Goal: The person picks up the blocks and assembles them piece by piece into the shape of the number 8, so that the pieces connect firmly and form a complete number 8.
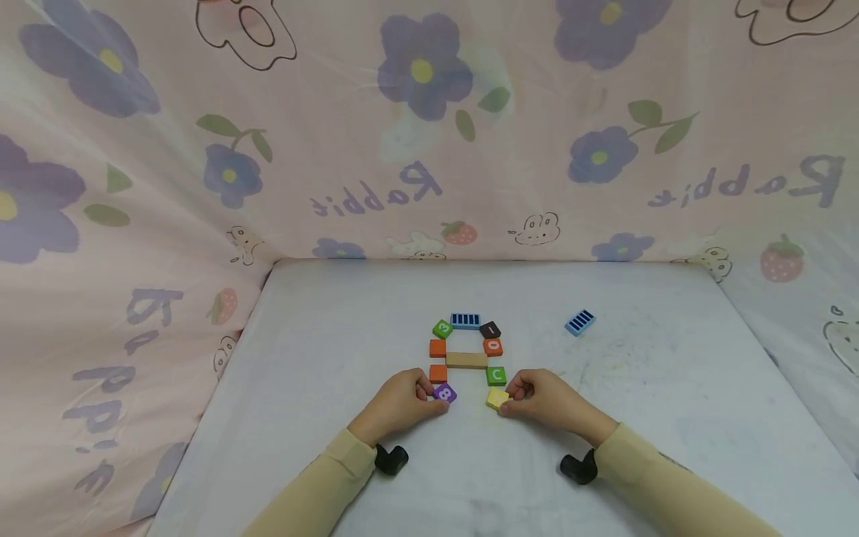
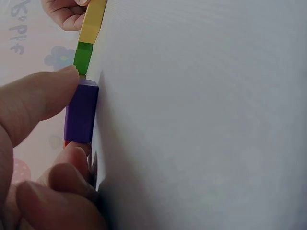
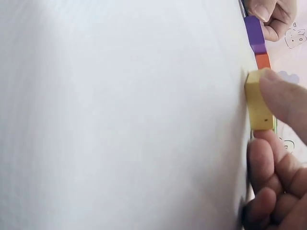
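Observation:
My left hand (image 1: pixel 399 403) pinches a purple block (image 1: pixel 444 393) marked 8 between thumb and fingers. Across from it, my right hand (image 1: pixel 550 403) pinches a yellow block (image 1: pixel 497 398). Both blocks are low at the white table top, as the left wrist view and right wrist view show. Just above the purple block lies a plain orange block (image 1: pixel 438 374), and above the yellow one a green block (image 1: pixel 496 376) marked C. Between the two columns of blocks stretches a tan wooden bar (image 1: pixel 466 361).
Farther up, a second orange block (image 1: pixel 438 348) and an orange block (image 1: pixel 493 347) marked 0 face each other. A green 3 block (image 1: pixel 442 328), blue slotted block (image 1: pixel 465 321) and black block (image 1: pixel 490 330) top the arrangement. Another blue slotted block (image 1: pixel 580 322) lies apart, right.

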The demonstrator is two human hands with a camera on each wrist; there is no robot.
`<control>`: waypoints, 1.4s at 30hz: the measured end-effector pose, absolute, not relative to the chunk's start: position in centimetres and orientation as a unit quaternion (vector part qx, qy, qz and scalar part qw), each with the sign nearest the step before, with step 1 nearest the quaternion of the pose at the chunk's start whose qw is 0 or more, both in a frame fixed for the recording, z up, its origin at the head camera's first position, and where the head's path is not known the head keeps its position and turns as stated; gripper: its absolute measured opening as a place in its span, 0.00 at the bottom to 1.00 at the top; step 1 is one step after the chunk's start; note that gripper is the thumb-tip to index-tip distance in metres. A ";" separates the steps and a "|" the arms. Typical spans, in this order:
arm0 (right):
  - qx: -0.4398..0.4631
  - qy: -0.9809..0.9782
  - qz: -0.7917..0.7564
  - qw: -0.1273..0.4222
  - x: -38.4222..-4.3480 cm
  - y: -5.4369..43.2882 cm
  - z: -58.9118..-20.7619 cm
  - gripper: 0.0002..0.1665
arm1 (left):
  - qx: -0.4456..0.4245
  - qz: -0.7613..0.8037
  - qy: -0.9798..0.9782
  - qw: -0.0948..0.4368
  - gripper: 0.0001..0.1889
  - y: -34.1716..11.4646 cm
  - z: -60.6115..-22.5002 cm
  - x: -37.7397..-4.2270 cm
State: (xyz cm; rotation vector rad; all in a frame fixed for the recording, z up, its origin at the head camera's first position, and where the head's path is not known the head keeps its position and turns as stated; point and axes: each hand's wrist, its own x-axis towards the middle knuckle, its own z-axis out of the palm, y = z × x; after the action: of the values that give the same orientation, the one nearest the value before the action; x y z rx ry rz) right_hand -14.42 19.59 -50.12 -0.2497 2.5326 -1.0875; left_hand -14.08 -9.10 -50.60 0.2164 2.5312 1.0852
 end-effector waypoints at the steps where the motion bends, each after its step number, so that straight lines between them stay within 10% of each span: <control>1: -0.083 0.899 -0.387 0.187 -14.5 19.5 -50.1 0.17 | 0.075 0.384 0.901 0.188 0.20 -9.1 -50.6 -14.1; 42: -0.058 0.888 -0.411 0.199 -14.7 19.5 -50.5 0.20 | 0.073 0.392 0.897 0.190 0.21 -9.3 -50.9 -14.2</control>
State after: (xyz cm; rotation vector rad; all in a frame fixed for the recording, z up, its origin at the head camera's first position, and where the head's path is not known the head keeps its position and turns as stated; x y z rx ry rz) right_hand -14.72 19.49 -50.45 -0.1627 2.4844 -1.1485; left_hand -14.24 -9.25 -50.92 0.2038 2.5222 1.1008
